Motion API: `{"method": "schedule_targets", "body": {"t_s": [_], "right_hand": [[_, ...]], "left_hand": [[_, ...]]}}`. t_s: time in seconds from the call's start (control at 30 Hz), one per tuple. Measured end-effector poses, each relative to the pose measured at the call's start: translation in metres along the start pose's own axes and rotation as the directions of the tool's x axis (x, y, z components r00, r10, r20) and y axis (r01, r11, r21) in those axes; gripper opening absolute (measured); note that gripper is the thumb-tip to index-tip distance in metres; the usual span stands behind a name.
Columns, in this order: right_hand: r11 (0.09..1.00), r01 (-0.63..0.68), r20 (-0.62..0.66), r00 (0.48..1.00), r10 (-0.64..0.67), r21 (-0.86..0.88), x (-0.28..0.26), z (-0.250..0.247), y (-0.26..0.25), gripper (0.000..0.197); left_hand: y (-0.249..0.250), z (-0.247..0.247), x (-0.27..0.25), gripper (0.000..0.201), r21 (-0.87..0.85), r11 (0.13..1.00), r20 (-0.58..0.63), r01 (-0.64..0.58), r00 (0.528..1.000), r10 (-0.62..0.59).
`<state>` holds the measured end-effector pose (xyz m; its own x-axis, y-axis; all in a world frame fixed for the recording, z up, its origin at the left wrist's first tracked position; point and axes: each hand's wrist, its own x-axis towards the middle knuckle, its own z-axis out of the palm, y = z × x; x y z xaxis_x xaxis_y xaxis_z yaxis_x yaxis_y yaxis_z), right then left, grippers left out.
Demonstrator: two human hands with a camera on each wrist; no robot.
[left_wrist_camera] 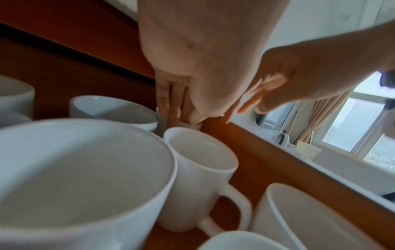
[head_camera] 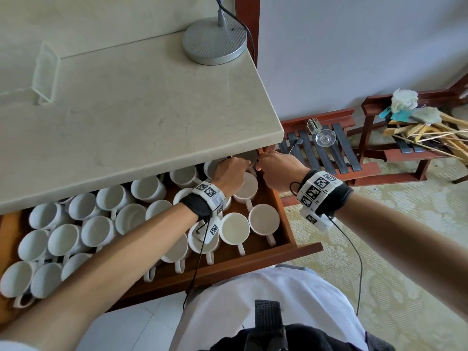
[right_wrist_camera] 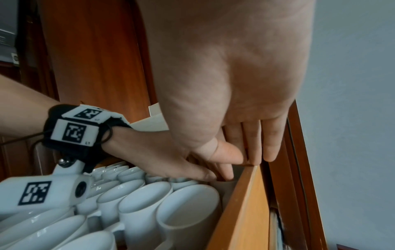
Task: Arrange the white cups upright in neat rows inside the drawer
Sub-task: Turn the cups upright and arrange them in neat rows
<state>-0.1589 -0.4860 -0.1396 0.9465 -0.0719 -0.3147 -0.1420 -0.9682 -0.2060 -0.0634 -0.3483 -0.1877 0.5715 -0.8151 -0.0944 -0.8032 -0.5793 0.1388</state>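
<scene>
Desk (head_camera: 141, 110): beige stone top, with the wooden drawer (head_camera: 285, 221) pulled out beneath it.

White cups (head_camera: 263, 219): all are inside the drawer. At the right end they stand upright in short rows, handles pointing to the drawer front. From the middle to the left end they are packed tight and lean on one another, mouths tilted toward the front.

Left grip (head_camera: 231, 171): reaches into the back right corner of the drawer, just under the desk edge. Its fingers (left_wrist_camera: 169, 101) run down nearly straight and close together. The tips touch the rim of the corner cup (head_camera: 243, 155), which is mostly hidden by the hand and the cup in front. The thumb lies at the same rim. I cannot tell whether thumb and fingers pinch the rim or only rest on it.

Right grip (head_camera: 276, 168): just beside the left grip, at the back end of the drawer's right wall. Its fingers (right_wrist_camera: 252, 140) are straight, the thumb alongside them, the tips down at the wall's top edge. It has hold of nothing.

Both wrists carry black bands with coded marker blocks and cables.

Elsewhere: a round metal lamp base (head_camera: 215, 41) stands on the desk's far corner and a clear plastic stand (head_camera: 45, 74) at its left. On the carpet to the right is a slatted wooden rack (head_camera: 336, 153) bearing a glass dish (head_camera: 326, 138). A heap of wooden hangers (head_camera: 430, 134) lies on a second rack.
</scene>
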Motion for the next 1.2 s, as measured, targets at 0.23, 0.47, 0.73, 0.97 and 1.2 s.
{"method": "schedule_targets", "body": {"t_s": [0.23, 0.47, 0.73, 0.97, 1.2], "right_hand": [[0.99, 0.116, 0.013, 0.993, -0.118, 0.079, 0.022, 0.009, -0.037, 0.045], [0.996, 0.076, 0.042, 0.996, -0.078, 0.048, 0.044, 0.02, -0.078, 0.046], [1.0, -0.015, 0.132, 0.991, 0.012, 0.026, 0.054, 0.028, -0.09, 0.028], [0.996, 0.006, 0.106, 0.994, -0.016, 0.094, 0.061, 0.025, -0.085, 0.038], [0.995, 0.023, 0.111, 0.993, -0.034, 0.096, 0.057, 0.041, -0.086, 0.043]], "left_hand": [[-0.054, -0.004, -0.049, 0.025, -0.062, 0.989, -0.028, 0.138, 0.99, -0.14], [-0.091, -0.008, -0.077, 0.053, -0.136, 0.978, 0.006, 0.16, 0.987, -0.161], [-0.086, -0.005, -0.067, 0.027, -0.138, 0.967, 0.046, 0.213, 0.977, -0.209], [-0.085, -0.002, -0.062, 0.025, -0.195, 0.955, 0.119, 0.223, 0.972, -0.203], [-0.087, -0.001, -0.06, 0.025, -0.244, 0.944, 0.147, 0.222, 0.971, -0.19]]}}
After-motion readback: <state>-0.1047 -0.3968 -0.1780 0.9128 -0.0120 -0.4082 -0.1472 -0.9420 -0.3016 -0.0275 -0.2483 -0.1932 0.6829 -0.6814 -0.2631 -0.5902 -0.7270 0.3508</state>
